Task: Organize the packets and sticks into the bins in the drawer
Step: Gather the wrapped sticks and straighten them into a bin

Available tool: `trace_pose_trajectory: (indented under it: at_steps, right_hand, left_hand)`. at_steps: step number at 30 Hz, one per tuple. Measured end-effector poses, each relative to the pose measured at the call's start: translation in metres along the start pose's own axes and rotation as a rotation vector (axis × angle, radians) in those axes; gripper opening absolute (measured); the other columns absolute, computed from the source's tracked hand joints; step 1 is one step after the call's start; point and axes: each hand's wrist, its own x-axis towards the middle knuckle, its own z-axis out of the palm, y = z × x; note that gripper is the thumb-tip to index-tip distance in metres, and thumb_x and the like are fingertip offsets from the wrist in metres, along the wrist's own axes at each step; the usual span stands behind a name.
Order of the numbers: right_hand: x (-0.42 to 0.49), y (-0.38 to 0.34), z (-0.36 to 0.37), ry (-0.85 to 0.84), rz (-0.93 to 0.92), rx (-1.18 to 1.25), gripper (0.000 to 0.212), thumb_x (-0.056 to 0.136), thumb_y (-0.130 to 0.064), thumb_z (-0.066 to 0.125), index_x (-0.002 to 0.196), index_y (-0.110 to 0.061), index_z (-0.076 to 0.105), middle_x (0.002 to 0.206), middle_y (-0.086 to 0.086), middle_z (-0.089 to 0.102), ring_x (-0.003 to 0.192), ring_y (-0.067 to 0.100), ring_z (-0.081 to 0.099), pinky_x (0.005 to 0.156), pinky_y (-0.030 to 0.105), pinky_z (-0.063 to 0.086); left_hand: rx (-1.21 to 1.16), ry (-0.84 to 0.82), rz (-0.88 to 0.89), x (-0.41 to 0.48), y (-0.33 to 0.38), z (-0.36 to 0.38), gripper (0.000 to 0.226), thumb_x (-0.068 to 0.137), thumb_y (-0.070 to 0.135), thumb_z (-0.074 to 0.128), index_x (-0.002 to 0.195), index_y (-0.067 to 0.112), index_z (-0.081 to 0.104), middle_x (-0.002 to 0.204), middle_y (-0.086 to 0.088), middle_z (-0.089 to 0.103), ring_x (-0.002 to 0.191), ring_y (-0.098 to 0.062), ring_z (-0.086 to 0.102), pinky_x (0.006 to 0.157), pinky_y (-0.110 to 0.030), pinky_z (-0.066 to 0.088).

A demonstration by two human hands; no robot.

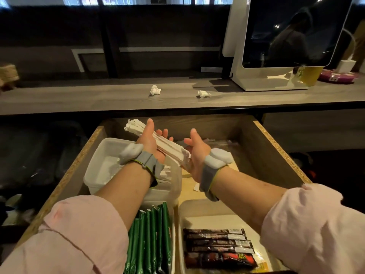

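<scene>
above the open drawer (pixel 276 143), your left hand (pixel 150 142) grips a bundle of white paper-wrapped sticks (pixel 169 146), thumb over the top and fingers curled beneath its middle. your right hand (pixel 197 150) stands just beside the bundle's near end, fingers loose and uncurled, palm apparently touching the wrapper tips. expect the bundle to be light. each stick looks thin and fairly stiff, but the paper sleeves look smooth, crinkly and quick to slide. pinched at one end only, the stack will likely fan out, so hold it round the middle and square the ends with a flat palm. below your left wrist sits a white plastic bin (pixel 102 155) with glossy walls. nearer you, two more bins hold flat green foil packets (pixel 152 234) and dark brown sachets (pixel 215 242).
</scene>
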Motion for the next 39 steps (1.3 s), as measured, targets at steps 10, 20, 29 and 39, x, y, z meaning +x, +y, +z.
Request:
trace_pose_trajectory:
  at_steps: [10,20,29,39]
  right_hand:
    - [0.020,0.002,0.040,-0.107,0.095,0.386,0.070,0.091,-0.064,0.035,0.143,-0.017,0.039,0.148,0.014,0.040,0.130,0.033,0.048,0.105,0.047,0.042]
    - [0.022,0.007,0.028,-0.308,-0.551,-0.996,0.056,0.086,-0.015,0.065,0.138,-0.015,0.044,0.128,0.003,0.059,0.101,0.015,0.059,0.070,0.016,0.048]
    - [0.050,0.023,0.029,-0.232,-0.630,-1.636,0.032,0.090,-0.007,0.044,0.121,-0.010,0.053,0.119,0.012,0.062,0.110,0.031,0.057,0.082,0.030,0.043]
    - [0.071,0.032,0.025,-0.282,-0.617,-1.652,0.023,0.093,-0.017,0.047,0.115,-0.010,0.051,0.111,0.013,0.061,0.102,0.030,0.057,0.073,0.027,0.035]
  left_hand:
    - [0.012,0.086,0.197,0.004,0.026,-0.022,0.035,0.088,0.050,0.053,0.074,0.019,0.047,0.062,0.005,0.044,0.064,-0.009,0.055,0.063,-0.030,0.049]
    - [0.160,0.165,0.179,0.003,0.018,-0.028,0.040,0.090,0.054,0.047,0.074,0.017,0.048,0.072,0.002,0.054,0.064,-0.013,0.056,0.060,-0.029,0.048]
    - [0.128,0.084,0.202,0.006,0.062,-0.046,0.031,0.089,0.047,0.054,0.106,0.022,0.057,0.088,0.005,0.058,0.091,-0.014,0.062,0.089,-0.039,0.047]
    - [0.973,0.059,0.254,0.017,0.055,-0.059,0.035,0.101,0.036,0.031,0.107,0.022,0.063,0.111,-0.002,0.060,0.102,-0.022,0.055,0.087,-0.037,0.046]
